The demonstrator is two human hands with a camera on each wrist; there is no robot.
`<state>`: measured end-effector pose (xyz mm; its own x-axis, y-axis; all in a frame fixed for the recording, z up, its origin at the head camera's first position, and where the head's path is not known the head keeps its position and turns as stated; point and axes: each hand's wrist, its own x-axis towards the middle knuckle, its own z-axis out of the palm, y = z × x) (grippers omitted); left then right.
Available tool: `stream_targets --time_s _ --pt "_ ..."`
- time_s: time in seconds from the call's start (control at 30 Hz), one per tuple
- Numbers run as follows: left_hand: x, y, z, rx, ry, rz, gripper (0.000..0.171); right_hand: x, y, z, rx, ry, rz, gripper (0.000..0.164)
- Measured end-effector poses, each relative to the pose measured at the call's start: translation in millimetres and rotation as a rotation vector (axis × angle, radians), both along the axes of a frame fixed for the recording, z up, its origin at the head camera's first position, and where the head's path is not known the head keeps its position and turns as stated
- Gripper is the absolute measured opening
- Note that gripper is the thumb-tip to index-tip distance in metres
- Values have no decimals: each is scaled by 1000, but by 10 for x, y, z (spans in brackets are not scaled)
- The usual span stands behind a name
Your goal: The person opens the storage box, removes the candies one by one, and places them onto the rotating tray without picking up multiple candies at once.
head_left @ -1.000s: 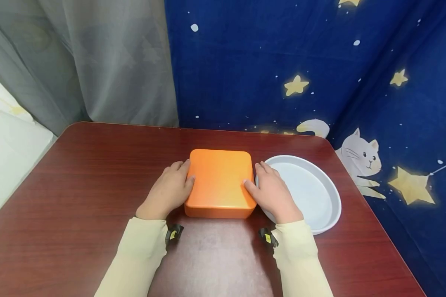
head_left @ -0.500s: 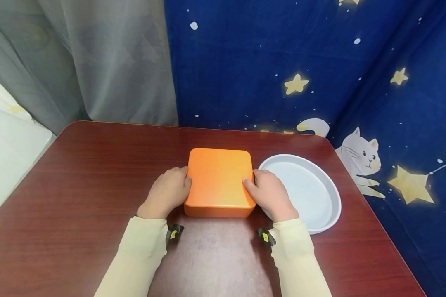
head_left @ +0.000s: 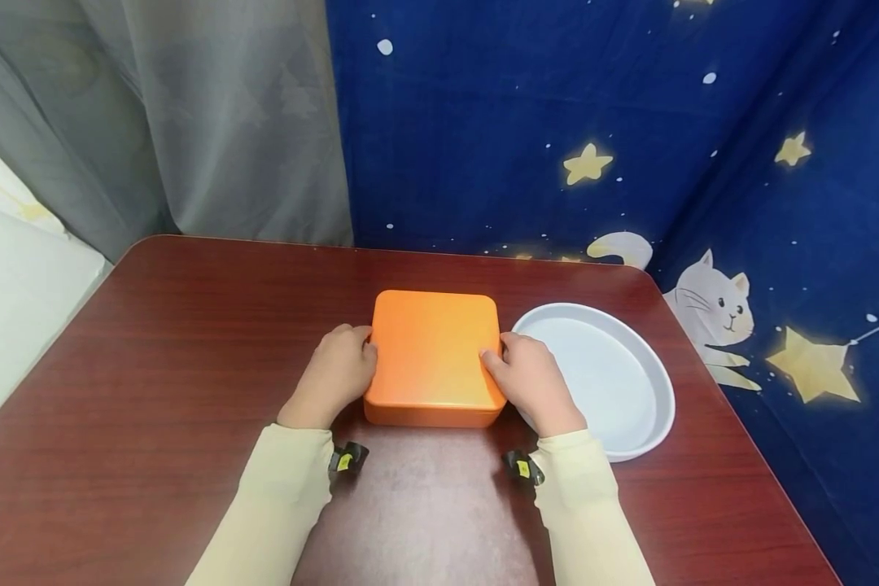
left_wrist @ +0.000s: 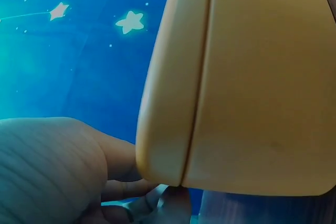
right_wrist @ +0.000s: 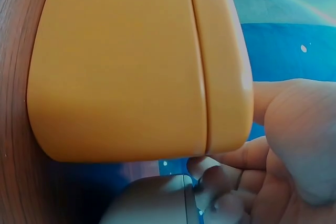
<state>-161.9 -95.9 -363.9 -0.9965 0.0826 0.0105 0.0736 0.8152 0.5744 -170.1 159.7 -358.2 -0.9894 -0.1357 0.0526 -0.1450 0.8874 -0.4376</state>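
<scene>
An orange square box (head_left: 435, 350) with a fitted lid rests on the table in the head view. A thin seam between lid and base shows in both wrist views, with the lid (left_wrist: 170, 77) seated flush on the base (right_wrist: 115, 72). At the box's left side, my left hand (head_left: 333, 370) holds the lid's edge, thumb on top and curled fingers by the seam. My right hand (head_left: 535, 378) grips the opposite edge the same way; its fingertips (right_wrist: 202, 166) sit right below the seam. A pale round tray (head_left: 604, 378) lies to the right, partly behind my right hand.
The dark red wooden table (head_left: 190, 342) extends around the box, its far edge close to a grey curtain (head_left: 242, 122) and a blue star-patterned curtain (head_left: 483, 122). A white surface (head_left: 22, 301) borders the table on the left.
Both hands' fingers, stretched along the box's sides a second ago, have curled in around the lid's edges. The right hand has shifted slightly left. The box and tray stay in place.
</scene>
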Motion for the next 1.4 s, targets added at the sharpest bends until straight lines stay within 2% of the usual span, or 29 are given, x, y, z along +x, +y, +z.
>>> stream_targets --time_s 0.17,0.47,1.0,1.4 --pt "4 37 -1 4 9 29 40 2 -15 2 7 17 -5 28" --pt "46 109 28 -33 69 28 32 11 -19 -2 29 47 -15 29" --pt "49 143 44 -25 54 53 34 -3 -5 -2 15 34 -39 30" --pt "31 128 57 8 32 57 38 21 -11 77 -3 -33 -67 41"
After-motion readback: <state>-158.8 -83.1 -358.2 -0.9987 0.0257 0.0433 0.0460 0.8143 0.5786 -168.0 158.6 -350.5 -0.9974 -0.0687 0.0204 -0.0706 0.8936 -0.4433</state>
